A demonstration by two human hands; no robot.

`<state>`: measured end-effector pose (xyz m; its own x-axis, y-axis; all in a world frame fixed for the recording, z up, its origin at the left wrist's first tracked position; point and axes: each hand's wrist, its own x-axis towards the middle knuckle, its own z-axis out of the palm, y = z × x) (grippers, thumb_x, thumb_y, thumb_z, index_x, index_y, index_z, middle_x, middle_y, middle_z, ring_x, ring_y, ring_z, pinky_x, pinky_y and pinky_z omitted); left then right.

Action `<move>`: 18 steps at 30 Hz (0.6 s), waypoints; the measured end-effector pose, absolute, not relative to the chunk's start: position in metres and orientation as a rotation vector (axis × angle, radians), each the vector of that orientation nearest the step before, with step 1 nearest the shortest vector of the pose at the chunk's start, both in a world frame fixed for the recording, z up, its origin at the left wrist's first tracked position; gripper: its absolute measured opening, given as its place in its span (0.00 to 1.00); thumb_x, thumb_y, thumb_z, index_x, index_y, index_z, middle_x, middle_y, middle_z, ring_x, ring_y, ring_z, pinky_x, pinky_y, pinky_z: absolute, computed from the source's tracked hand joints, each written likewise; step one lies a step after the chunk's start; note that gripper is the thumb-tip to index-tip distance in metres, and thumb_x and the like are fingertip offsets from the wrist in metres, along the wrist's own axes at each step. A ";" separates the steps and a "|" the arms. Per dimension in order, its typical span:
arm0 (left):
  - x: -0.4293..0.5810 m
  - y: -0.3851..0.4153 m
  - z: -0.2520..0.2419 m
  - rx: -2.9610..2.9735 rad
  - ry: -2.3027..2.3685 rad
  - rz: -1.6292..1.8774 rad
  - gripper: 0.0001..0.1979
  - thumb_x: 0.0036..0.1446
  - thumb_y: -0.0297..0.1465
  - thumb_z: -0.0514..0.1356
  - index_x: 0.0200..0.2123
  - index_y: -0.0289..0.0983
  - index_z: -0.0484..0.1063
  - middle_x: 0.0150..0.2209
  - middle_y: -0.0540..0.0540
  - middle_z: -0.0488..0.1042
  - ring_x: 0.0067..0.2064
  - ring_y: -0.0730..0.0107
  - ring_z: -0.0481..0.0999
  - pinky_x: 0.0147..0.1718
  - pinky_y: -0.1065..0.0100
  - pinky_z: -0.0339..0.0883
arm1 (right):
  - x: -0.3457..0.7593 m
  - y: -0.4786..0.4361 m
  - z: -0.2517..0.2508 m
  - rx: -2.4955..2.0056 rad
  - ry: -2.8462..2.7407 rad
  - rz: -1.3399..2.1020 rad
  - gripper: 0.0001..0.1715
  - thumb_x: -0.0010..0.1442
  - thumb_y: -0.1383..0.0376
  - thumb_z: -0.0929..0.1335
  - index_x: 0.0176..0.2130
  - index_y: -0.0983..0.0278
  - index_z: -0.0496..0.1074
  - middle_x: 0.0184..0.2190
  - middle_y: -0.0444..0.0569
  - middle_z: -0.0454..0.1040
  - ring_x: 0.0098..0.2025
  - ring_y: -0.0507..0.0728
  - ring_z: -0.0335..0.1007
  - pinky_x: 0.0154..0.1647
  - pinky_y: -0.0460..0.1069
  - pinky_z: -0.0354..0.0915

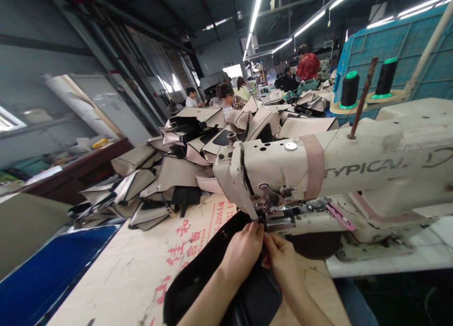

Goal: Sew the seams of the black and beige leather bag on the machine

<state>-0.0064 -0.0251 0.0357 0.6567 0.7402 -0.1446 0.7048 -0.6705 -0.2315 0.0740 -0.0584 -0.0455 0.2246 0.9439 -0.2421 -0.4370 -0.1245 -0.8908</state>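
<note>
A black leather piece (198,281) lies across the cardboard-covered table and runs up under the needle of a cream sewing machine (354,170). My left hand (244,250) pinches the black piece's edge just below the presser foot (264,217), fingers closed on it. My right hand (279,255) grips the same edge from the right, touching the left hand. Both wrists come up from the bottom of the view over the black piece.
A big heap of beige bags (170,170) fills the table behind the machine. Two black thread spools (349,90) stand on the machine's top right. A blue surface (53,264) lies at lower left. Other people work at the far tables (307,64).
</note>
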 end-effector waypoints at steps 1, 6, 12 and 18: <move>-0.007 -0.025 0.035 -2.707 -1.178 0.338 0.11 0.58 0.21 0.48 0.41 0.29 0.67 0.38 0.40 0.69 0.39 0.61 0.71 0.34 0.64 0.72 | 0.075 -0.058 -0.046 -1.138 -0.627 1.289 0.26 0.49 0.48 0.66 0.19 0.67 0.62 0.12 0.41 0.58 0.16 0.48 0.52 0.17 0.43 0.47; -0.007 -0.021 0.032 -2.709 -1.079 0.320 0.11 0.58 0.20 0.48 0.38 0.29 0.69 0.37 0.40 0.69 0.38 0.60 0.71 0.33 0.64 0.71 | 0.077 -0.052 -0.046 -1.169 -0.630 1.197 0.24 0.49 0.50 0.66 0.19 0.68 0.64 0.15 0.42 0.59 0.21 0.47 0.51 0.21 0.43 0.48; -0.010 -0.017 0.030 -2.769 -1.055 0.262 0.12 0.58 0.20 0.47 0.39 0.29 0.68 0.38 0.40 0.69 0.39 0.60 0.70 0.34 0.65 0.70 | 0.079 -0.052 -0.043 -1.127 -0.604 1.246 0.24 0.47 0.50 0.67 0.20 0.69 0.66 0.16 0.41 0.58 0.20 0.46 0.48 0.19 0.43 0.45; -0.012 -0.018 0.027 -2.865 -1.147 0.075 0.09 0.59 0.22 0.49 0.35 0.32 0.69 0.37 0.41 0.70 0.39 0.61 0.70 0.34 0.66 0.68 | 0.079 -0.054 -0.043 -1.105 -0.507 1.328 0.24 0.43 0.49 0.68 0.21 0.68 0.65 0.13 0.39 0.53 0.17 0.45 0.44 0.17 0.43 0.41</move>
<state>-0.0117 -0.0177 0.0272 0.7227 0.6907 -0.0249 0.6880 -0.7224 -0.0684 0.0787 -0.0536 -0.0427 0.2347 0.9305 -0.2812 -0.5058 -0.1301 -0.8528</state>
